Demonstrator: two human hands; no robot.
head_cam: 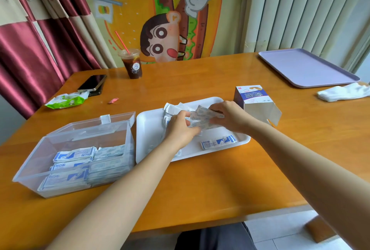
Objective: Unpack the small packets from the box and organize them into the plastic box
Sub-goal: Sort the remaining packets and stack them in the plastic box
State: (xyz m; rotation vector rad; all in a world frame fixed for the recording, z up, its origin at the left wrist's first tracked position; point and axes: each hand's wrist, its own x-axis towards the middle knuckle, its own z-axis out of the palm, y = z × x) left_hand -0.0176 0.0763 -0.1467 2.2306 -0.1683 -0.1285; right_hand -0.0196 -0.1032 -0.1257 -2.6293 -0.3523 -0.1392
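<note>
White packets (206, 114) sit pinched between our left hand (181, 127) and right hand (230, 117) above the tray (149, 129) on the worktop (200, 189). More fill the plastic box (28, 169) by the left edge; the opened cardboard box (252, 97) stands right of the tray.

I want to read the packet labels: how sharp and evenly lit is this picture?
Head view: soft even light, no hard shadows; pale sheen on the table by the purple tray; packets between left hand and right hand blurred, print unreadable; wide-angle bowing at edges.
</note>
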